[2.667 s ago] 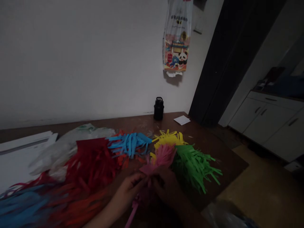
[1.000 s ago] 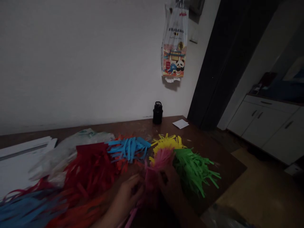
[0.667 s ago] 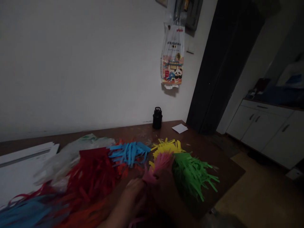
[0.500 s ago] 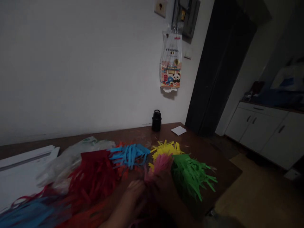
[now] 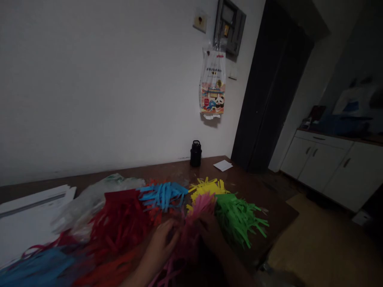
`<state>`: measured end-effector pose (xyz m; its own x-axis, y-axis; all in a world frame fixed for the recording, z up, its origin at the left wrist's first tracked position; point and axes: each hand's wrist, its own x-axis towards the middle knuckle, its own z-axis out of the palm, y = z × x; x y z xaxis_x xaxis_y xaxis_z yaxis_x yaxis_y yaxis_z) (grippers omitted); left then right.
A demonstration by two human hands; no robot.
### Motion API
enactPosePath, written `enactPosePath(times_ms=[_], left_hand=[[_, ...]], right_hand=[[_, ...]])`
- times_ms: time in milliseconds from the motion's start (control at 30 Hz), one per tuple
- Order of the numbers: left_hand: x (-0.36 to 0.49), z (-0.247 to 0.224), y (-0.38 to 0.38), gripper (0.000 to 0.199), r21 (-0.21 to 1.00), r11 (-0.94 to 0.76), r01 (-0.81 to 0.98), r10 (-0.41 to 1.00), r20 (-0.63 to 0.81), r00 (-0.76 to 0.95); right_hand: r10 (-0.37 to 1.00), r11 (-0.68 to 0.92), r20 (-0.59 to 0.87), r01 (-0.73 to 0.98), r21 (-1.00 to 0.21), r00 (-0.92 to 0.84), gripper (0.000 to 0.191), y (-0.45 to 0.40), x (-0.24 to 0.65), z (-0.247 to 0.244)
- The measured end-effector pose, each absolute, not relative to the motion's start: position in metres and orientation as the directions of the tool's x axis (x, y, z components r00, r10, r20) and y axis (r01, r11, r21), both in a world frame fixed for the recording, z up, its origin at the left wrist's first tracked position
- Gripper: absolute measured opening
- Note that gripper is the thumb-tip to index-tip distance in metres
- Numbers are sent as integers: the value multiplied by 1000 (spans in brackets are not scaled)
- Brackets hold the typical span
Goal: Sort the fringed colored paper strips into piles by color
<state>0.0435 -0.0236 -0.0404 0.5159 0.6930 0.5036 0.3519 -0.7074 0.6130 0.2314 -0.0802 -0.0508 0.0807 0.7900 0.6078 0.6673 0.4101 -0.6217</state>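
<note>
Hands have drawn slightly apart since a half second ago, so more pink shows between them; the worn camera has tipped up too, bringing in more of the grey wall box. From where I stand, the pink fringed paper is between the two hands at the near side of the brown table, its strips spilling below them toward the person. So the pink piece is the one being worked, and has not been set aside. The left hand is curled narrow, thumb near fingers; the right hand bends in at the pink, in deep shadow. I cannot tell how firmly either holds it. Yellow fringe lies just behind the pink, green fringe to its right, red fringe to the left.
</note>
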Motion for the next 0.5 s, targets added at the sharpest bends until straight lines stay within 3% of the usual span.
enactPosePath(times_ms=[167,333,433,500], left_hand=[[51,-50,-23,33,614,-702,361,705,530,471],[49,-54,-20,24,575,-739,352,671,577,466],[47,-54,-20,20,536,-771,345,636,610,473],[47,-54,-21,18,498,-801,331,598,637,487]], right_hand=[[774,425,632,704,-569,43,25,-82,226,-54],[741,433,672,766,-475,-3,11,-90,218,-47],[719,448,691,811,-376,-77,33,-92,210,-44],[694,452,707,845,-286,-133,37,-89,207,-43]])
